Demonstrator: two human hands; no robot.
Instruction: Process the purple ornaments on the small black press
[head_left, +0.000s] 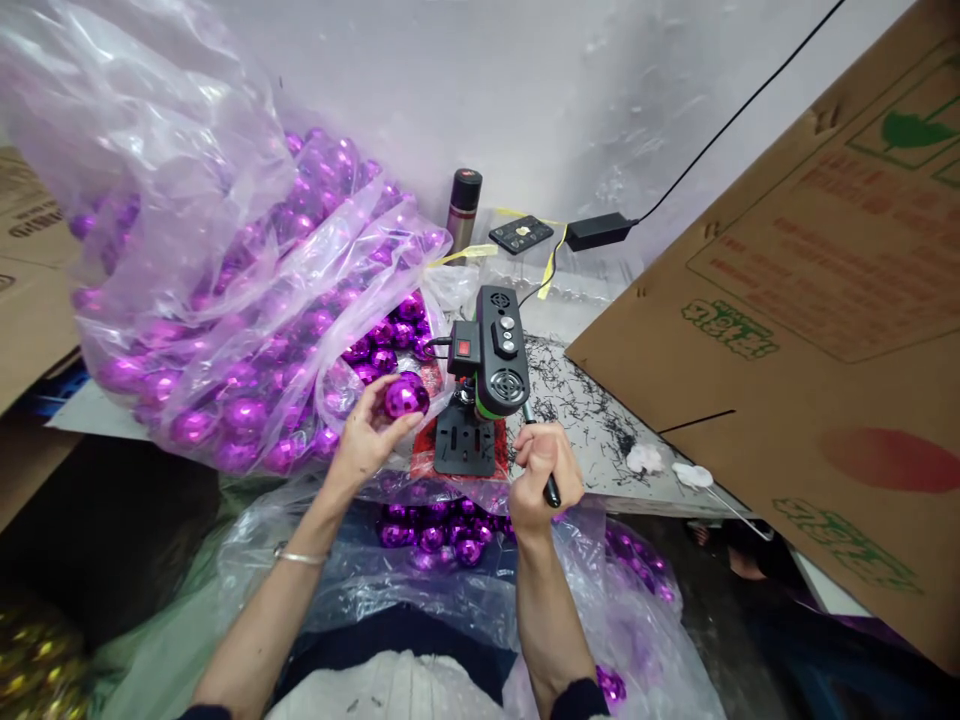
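My left hand point(366, 432) is closed on a shiny purple faceted bauble point(406, 396), held just left of a small black bench machine point(504, 350). The machine has round vents, silver buttons and a side box with a red switch point(464, 347). My right hand point(546, 468) is wrapped round the black-ended lever handle point(552, 491) at the machine's right side. Below the machine's head lies a slotted black base plate point(465, 445) on a red sheet. More purple baubles point(397, 330) show at the mouth of a large clear plastic bag point(247, 330) on the left.
Behind the machine stand a dark bottle point(463, 205), a phone point(521, 233) and a black power adapter point(598, 231) with its cord. A big cardboard box point(795, 320) crowds the right. Black scraps litter the table point(570, 400). Bagged purple baubles point(450, 535) sit in front of me.
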